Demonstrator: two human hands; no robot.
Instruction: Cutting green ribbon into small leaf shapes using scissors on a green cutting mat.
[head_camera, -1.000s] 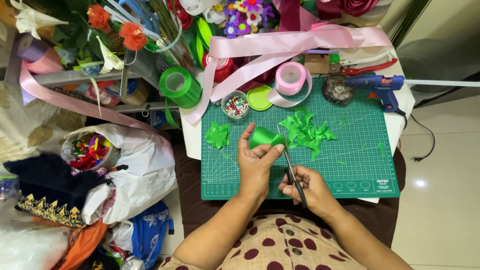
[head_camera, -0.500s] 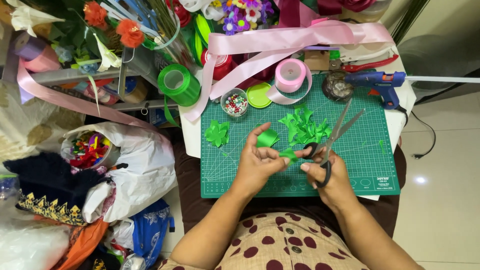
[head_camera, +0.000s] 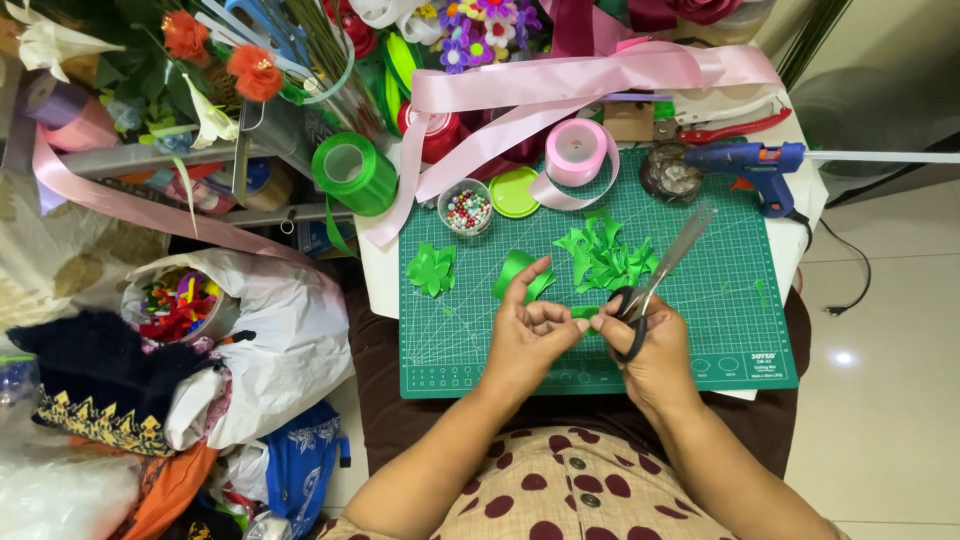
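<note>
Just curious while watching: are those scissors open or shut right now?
Shut: the scissors in the right hand show both blades together as one strip pointing up-right.

a home craft corner: a small counter (head_camera: 800, 215) carries a green cutting mat (head_camera: 720, 330), ribbon rolls (head_camera: 580, 150), a bead cup (head_camera: 467, 208) and a glue gun (head_camera: 755, 165). artificial flowers (head_camera: 240, 70) crowd a shelf, bags (head_camera: 280, 340) of supplies sit on the tiled floor (head_camera: 880, 400).

white plastic bag (head_camera: 290, 330) left of mat, blue bag (head_camera: 300, 465) below
</note>
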